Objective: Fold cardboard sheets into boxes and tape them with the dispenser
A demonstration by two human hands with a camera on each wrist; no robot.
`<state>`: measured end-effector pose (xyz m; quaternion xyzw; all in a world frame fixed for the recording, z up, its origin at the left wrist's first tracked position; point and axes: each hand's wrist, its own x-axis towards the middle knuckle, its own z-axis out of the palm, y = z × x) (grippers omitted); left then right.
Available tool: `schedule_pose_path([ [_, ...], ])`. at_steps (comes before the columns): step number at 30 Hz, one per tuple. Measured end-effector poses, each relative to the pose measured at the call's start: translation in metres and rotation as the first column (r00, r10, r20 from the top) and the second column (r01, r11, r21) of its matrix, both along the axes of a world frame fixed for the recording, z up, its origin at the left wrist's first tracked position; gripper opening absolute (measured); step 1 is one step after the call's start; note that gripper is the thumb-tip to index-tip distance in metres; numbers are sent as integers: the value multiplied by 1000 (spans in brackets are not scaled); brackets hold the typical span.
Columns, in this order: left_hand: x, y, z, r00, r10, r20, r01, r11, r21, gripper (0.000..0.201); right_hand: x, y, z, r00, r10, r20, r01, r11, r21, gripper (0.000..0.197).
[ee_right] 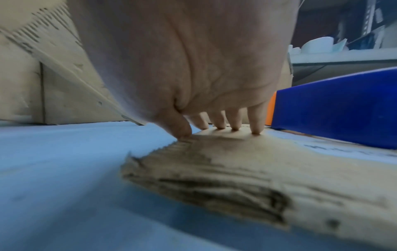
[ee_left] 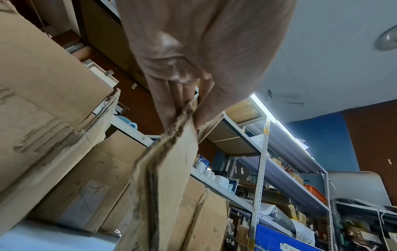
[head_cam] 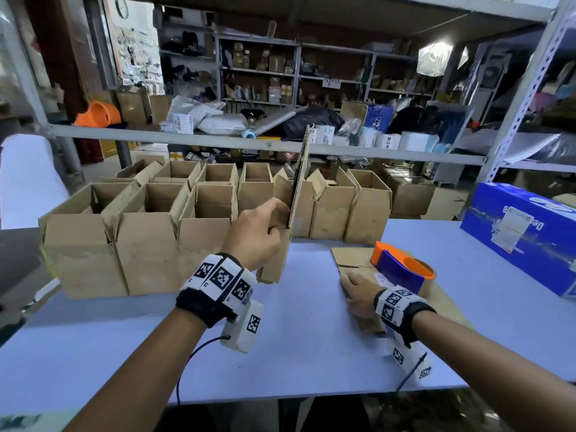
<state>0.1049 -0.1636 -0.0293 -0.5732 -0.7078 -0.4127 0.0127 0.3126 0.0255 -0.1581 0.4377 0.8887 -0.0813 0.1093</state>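
My left hand holds a flattened cardboard sheet upright above the table, edge-on in the head view. In the left wrist view the thumb and fingers of that hand pinch the sheet near its top edge. My right hand rests on a stack of flat cardboard sheets on the table. Its fingertips press on the top sheet, with the thumb at the stack's left edge. The blue and orange tape dispenser lies on the stack just behind the right hand.
Two rows of folded, open-topped boxes stand along the back left of the blue table. A large blue carton lies at the right edge. A grey shelf rail runs behind the boxes.
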Motion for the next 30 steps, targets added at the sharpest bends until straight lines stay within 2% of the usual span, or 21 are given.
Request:
schedule_pose_path([
  [3, 2, -1, 0, 1000, -19, 12, 19, 1000, 1, 44, 9, 6, 12, 998, -34, 47, 35, 999, -12, 57],
  [4, 2, -2, 1, 999, -33, 16, 33, 999, -1, 44, 9, 5, 21, 999, -32, 18, 32, 999, -17, 60],
  [6, 2, -4, 2, 998, -64, 27, 64, 998, -5, 42, 2, 2, 47, 984, -17, -176, 11, 999, -37, 71],
  [7, 1, -6, 2, 996, -80, 35, 80, 997, -3, 41, -4, -1, 64, 945, 1, -328, -18, 999, -48, 77],
  [8, -1, -8, 3, 994, -98, 45, 99, 995, -3, 39, -10, -5, 82, 869, 26, -494, -55, 998, -45, 82],
  [10, -5, -13, 5, 989, -134, 57, 135, 991, -16, 39, -18, -15, 119, 637, 78, -767, -108, 994, 11, 94],
  [12, -9, -21, 10, 984, -169, 47, 171, 984, -42, 41, -18, -23, 153, 437, 133, -889, -97, 990, 101, 113],
  [14, -13, -26, 18, 983, -184, -8, 183, 982, -54, 41, -12, -30, 180, 330, 157, -931, -111, 986, 127, 121],
  [15, -14, -28, 23, 983, -175, -45, 173, 983, -55, 41, -8, -32, 188, 293, 154, -944, -167, 980, 108, 112],
  [17, -17, -30, 31, 985, -140, -104, 136, 990, -49, 40, -4, -32, 191, 236, 130, -963, -261, 963, 66, 75],
  [18, -18, -30, 35, 986, -118, -118, 115, 993, -35, 40, -3, -30, 188, 200, 106, -974, -267, 962, 50, 57],
  [20, -20, -29, 40, 990, -75, -116, 79, 996, 34, 39, -1, -25, 175, 119, 28, -993, -228, 974, 0, 35],
  [22, -25, -27, 39, 995, -33, -92, 43, 993, 113, 43, 2, -19, 159, 63, -28, -998, -159, 987, -38, 29],
  [26, -36, -21, 28, 994, 102, -47, -93, 981, 169, 48, 6, -12, 134, -30, -123, -992, -98, 988, -119, 40],
  [28, -36, -15, 20, 992, 111, 68, -119, 984, 134, 51, 4, -10, 122, -33, -166, -986, -92, 982, -162, 26],
  [30, -32, -8, 11, 975, 62, 212, -82, 993, 90, 53, 0, -9, 109, 20, -203, -979, -79, 976, -204, 13],
])
